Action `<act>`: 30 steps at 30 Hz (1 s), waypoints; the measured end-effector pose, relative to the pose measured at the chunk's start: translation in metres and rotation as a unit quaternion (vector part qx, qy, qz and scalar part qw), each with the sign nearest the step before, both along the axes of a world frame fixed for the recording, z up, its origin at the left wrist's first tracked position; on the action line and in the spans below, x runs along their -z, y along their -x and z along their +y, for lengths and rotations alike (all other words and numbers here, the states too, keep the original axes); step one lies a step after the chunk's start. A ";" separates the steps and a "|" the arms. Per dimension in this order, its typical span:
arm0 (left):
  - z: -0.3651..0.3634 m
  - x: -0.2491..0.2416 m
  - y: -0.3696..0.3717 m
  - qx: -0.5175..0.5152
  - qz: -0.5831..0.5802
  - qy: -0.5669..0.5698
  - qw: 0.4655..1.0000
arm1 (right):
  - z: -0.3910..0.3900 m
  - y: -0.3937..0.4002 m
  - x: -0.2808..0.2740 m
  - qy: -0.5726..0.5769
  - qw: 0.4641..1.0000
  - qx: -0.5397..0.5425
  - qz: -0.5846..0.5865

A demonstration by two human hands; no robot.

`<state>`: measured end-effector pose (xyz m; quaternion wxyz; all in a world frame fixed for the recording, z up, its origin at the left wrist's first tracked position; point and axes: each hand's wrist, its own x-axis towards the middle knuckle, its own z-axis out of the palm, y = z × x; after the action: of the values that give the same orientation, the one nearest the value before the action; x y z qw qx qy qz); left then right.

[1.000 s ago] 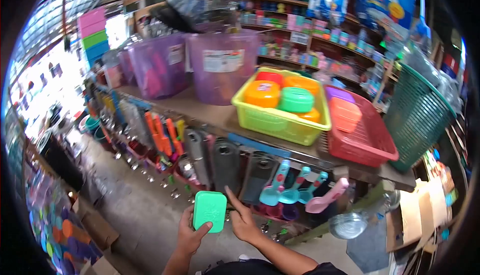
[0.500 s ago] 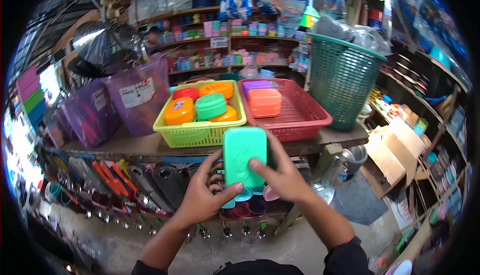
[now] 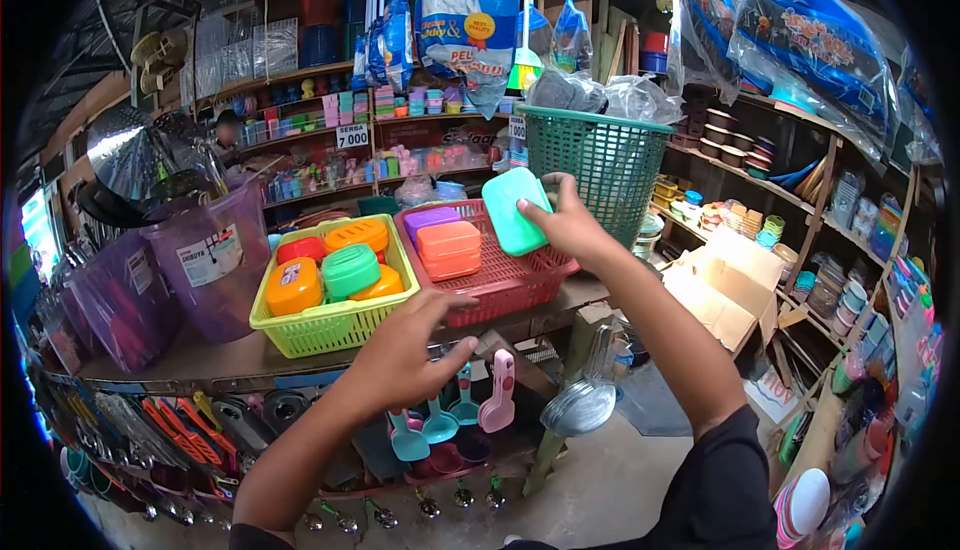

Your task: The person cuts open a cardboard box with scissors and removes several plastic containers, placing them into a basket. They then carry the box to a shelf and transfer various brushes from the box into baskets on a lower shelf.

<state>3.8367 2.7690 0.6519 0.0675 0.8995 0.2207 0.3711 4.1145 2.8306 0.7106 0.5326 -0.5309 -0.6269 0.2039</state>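
Observation:
My right hand (image 3: 572, 218) grips a mint-green rectangular plastic container (image 3: 514, 212) by its right side, thumb across its face. The container is tilted above the right part of the red basket (image 3: 500, 300). Inside that basket sit a stack of orange containers (image 3: 449, 250) and a purple container (image 3: 432, 217). My left hand (image 3: 408, 350) holds nothing; its fingers are apart, in front of the gap between the baskets. To its left stands a yellow-green basket (image 3: 325, 333) with orange and red containers and a round green container (image 3: 351, 270).
Purple bins (image 3: 215, 275) full of utensils stand on the left of the counter. A tall green basket (image 3: 597, 160) stands behind the red one. Pastel scoops (image 3: 438, 423) and strainers (image 3: 580, 405) hang below. An opened cardboard box (image 3: 725, 285) lies at right.
My right hand has carried the mint-green container up and right, over the red basket. My left hand has let go of it and stays lower left. The head view has shifted.

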 end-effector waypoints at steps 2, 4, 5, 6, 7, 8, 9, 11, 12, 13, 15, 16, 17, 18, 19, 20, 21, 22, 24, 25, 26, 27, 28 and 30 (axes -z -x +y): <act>0.005 -0.007 -0.017 -0.007 0.003 0.025 1.000 | 0.038 -0.016 0.005 -0.015 0.999 0.009 -0.028; 0.012 -0.010 -0.032 -0.091 0.063 -0.017 0.994 | 0.069 -0.020 0.011 0.038 0.991 0.049 -0.116; 0.022 -0.003 -0.042 -0.132 0.067 -0.061 0.987 | 0.082 -0.019 0.018 0.028 0.987 0.055 -0.149; 0.026 -0.004 -0.050 -0.135 0.068 -0.060 0.987 | 0.094 -0.016 0.022 0.017 0.981 0.061 -0.182; 0.029 -0.005 -0.058 -0.159 0.084 -0.077 0.981 | 0.106 -0.014 0.025 0.004 0.973 0.061 -0.223; 0.033 -0.005 -0.065 -0.183 0.102 -0.094 0.973 | 0.117 -0.014 0.026 0.005 0.973 0.057 -0.223; 0.039 -0.002 -0.071 -0.184 0.100 -0.106 0.972 | 0.124 -0.012 0.023 0.060 0.957 0.056 -0.277; 0.047 0.008 -0.081 -0.181 0.097 -0.082 0.975 | 0.142 -0.010 0.026 0.111 0.933 0.061 -0.338; 0.049 0.012 -0.085 -0.174 0.092 -0.063 0.978 | 0.149 -0.009 0.030 0.111 0.933 0.058 -0.339; 0.050 0.017 -0.088 -0.192 0.101 -0.072 0.974 | 0.155 -0.008 0.035 0.110 0.924 0.064 -0.360; 0.048 0.021 -0.093 -0.226 0.126 -0.094 0.961 | 0.162 -0.002 0.045 0.112 0.903 0.065 -0.409; 0.048 0.022 -0.095 -0.255 0.149 -0.118 0.948 | 0.164 -0.002 0.046 0.112 0.903 0.062 -0.409; 0.048 0.023 -0.097 -0.256 0.130 -0.133 0.948 | 0.165 -0.002 0.048 0.133 0.890 0.040 -0.434; 0.049 0.022 -0.098 -0.258 0.131 -0.132 0.948 | 0.160 0.000 0.044 0.152 0.876 0.018 -0.458; 0.048 0.021 -0.099 -0.257 0.135 -0.119 0.950 | 0.153 0.001 0.036 0.164 0.869 -0.005 -0.466; 0.047 0.020 -0.099 -0.255 0.139 -0.106 0.951 | 0.148 0.000 0.029 0.164 0.869 -0.009 -0.467; 0.046 0.019 -0.099 -0.258 0.139 -0.105 0.950 | 0.148 -0.003 0.023 0.181 0.818 -0.043 -0.544; 0.045 0.018 -0.099 -0.254 0.137 -0.110 0.951 | 0.149 -0.004 0.021 0.195 0.761 -0.075 -0.615; 0.045 0.020 -0.098 -0.251 0.136 -0.112 0.952 | 0.149 -0.001 0.025 0.195 0.733 -0.056 -0.649; 0.046 0.020 -0.098 -0.244 0.127 -0.119 0.954 | 0.150 -0.001 0.027 0.183 0.723 -0.029 -0.666; 0.046 0.021 -0.097 -0.238 0.118 -0.126 0.956 | 0.150 -0.001 0.029 0.170 0.711 -0.003 -0.683; 0.046 0.020 -0.096 -0.242 0.118 -0.125 0.955 | 0.152 -0.002 0.034 0.169 0.710 -0.006 -0.684; 0.045 0.019 -0.096 -0.240 0.120 -0.121 0.956 | 0.154 -0.002 0.037 0.158 0.722 -0.003 -0.673; 0.045 0.020 -0.096 -0.243 0.122 -0.117 0.955 | 0.161 -0.001 0.038 0.143 0.735 -0.005 -0.663</act>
<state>3.9328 2.8145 0.6323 -0.1579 0.8585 0.3942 0.2874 4.1156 2.9914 0.6725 -0.1016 -0.5986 -0.7870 -0.1098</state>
